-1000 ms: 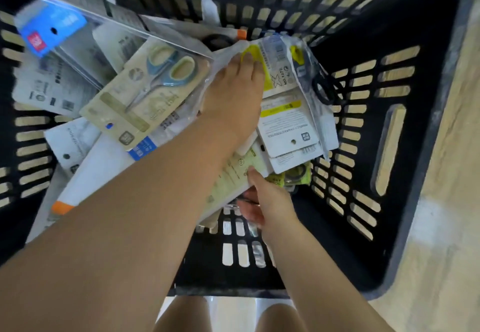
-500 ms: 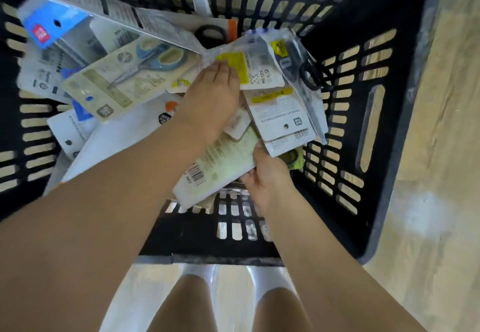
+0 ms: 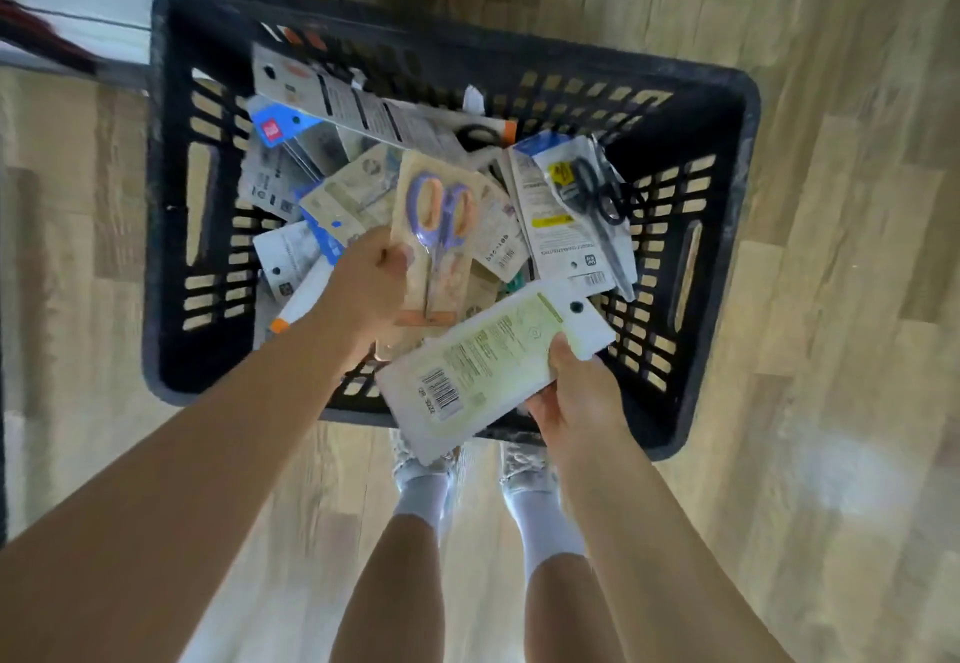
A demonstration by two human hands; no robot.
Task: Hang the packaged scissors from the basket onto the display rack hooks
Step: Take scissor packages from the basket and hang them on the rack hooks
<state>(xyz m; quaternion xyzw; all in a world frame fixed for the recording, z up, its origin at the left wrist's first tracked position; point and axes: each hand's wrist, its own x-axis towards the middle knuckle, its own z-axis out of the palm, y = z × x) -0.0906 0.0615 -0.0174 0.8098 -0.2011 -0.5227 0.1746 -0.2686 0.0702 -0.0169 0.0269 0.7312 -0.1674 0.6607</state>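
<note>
- Pinching the purple-handled scissors pack, the left hand lifts it over the basket.
- Right hand grips a pale green pack at the near rim.
- Many packs remain inside; no rack visible, nothing hung yet.

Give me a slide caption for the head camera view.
Each hand lifts a scissors pack: left hand the purple-handled pack, right hand the green-backed pack.

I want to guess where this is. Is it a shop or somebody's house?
Probably a shop. A black plastic basket on a wood-look floor holds many scissors still in retail packs, like the purple-handled pair, with barcodes and hang holes.
</note>
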